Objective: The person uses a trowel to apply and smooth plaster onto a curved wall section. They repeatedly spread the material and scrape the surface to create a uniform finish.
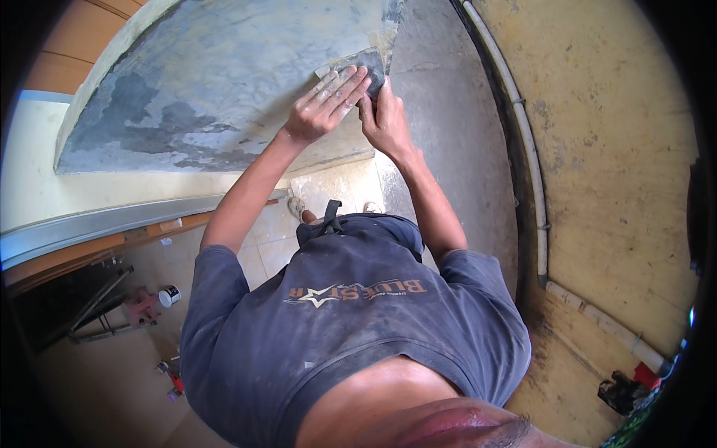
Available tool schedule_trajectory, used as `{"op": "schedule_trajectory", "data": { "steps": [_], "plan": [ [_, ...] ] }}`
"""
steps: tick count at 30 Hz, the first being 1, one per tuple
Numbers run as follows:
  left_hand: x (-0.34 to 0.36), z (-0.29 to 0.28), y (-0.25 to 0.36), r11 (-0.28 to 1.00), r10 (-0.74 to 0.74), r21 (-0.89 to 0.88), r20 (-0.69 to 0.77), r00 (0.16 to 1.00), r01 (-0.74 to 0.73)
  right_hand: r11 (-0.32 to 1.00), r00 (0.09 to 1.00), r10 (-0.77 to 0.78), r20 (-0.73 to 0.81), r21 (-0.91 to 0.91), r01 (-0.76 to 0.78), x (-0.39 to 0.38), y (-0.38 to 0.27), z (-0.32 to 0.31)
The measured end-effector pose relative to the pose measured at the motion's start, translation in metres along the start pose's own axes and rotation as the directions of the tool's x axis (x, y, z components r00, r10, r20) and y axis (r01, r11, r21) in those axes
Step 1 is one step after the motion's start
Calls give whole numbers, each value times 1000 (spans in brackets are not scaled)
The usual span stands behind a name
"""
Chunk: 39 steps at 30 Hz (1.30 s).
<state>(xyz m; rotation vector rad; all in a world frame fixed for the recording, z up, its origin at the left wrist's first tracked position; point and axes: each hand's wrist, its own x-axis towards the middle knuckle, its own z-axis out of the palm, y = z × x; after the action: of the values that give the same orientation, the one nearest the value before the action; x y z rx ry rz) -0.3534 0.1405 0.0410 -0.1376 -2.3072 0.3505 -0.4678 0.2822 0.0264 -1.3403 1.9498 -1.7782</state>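
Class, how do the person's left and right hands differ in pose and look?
The left hand has its fingers extended over the flat grey tool; the right hand is curled at the tool's lower right. The left hand slants up to the right, the right hand slightly up to the left. Pale residue shows plainly on the left hand's fingers, less on the right hand. Both are bare and at the same tool.

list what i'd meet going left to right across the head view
White cylindrical container, dusty bare left hand, bare right hand, long pale round upright pipe, crumpled black bundle.
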Motion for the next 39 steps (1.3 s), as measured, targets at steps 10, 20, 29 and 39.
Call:
{"op": "schedule_trajectory", "data": {
  "steps": [10,20,29,39],
  "plan": [
    [-26,9,41,962,-265,-74,-55,963,261,984,973,131,188,-140,-106,-9,-6,-7],
    [-32,2,18,962,-267,15,-156,951,272,988,969,69,236,-154,-32,6,-16,11],
    [-43,4,20,966,-255,-66,-93,962,250,993,978,118,171,-46,-112,-9,-12,23],
    [-42,-5,11,977,-211,-32,-76,975,209,997,991,77,108,-11,-76,-10,-10,35]
  ]
}}
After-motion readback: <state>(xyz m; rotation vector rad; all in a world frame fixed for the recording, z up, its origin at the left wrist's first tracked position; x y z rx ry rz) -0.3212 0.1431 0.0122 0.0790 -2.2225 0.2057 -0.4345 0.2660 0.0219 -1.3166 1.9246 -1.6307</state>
